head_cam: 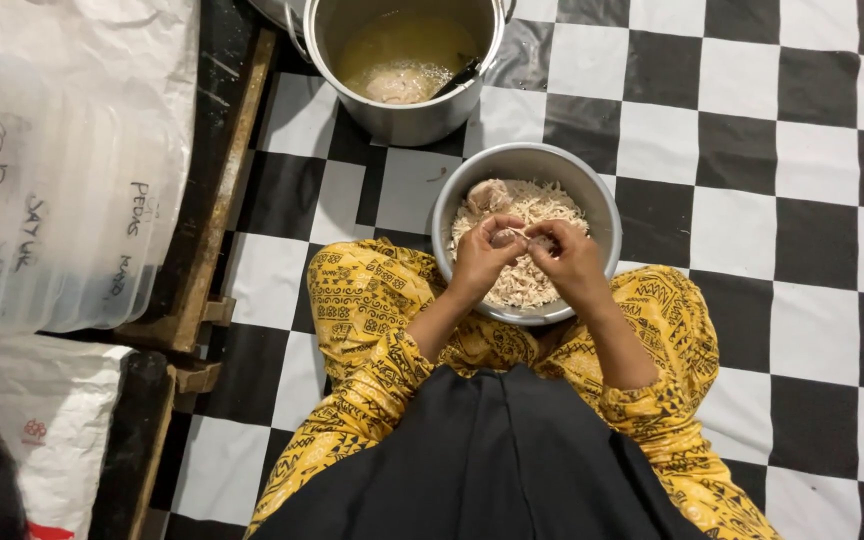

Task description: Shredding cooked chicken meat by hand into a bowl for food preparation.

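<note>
- Your left hand [482,258] and your right hand [567,258] meet over the near half of the metal bowl [592,195], fingers closed together on one small piece of cooked chicken [512,236] pinched between them
- That piece sits just above the heap of shredded chicken [527,285] that fills most of the bowl; a larger whole chunk of meat [489,195] lies at the bowl's far left side, apart from your hands
- The bowl stands on the black-and-white checkered floor [772,160], touching or just in front of your knees in the yellow patterned trousers [362,300]
- Beyond the bowl, near it but not touching, stands a tall steel pot [402,120] with yellowish broth [392,45], some meat showing in it, and a dark utensil [457,78] leaning against its right inner wall
- To your left, a wooden frame [214,215] edges the floor, with a stack of clear plastic containers [42,200] and white sacks [42,420] behind it, well apart from your hands
- Nothing lies between your hands and the bowl
</note>
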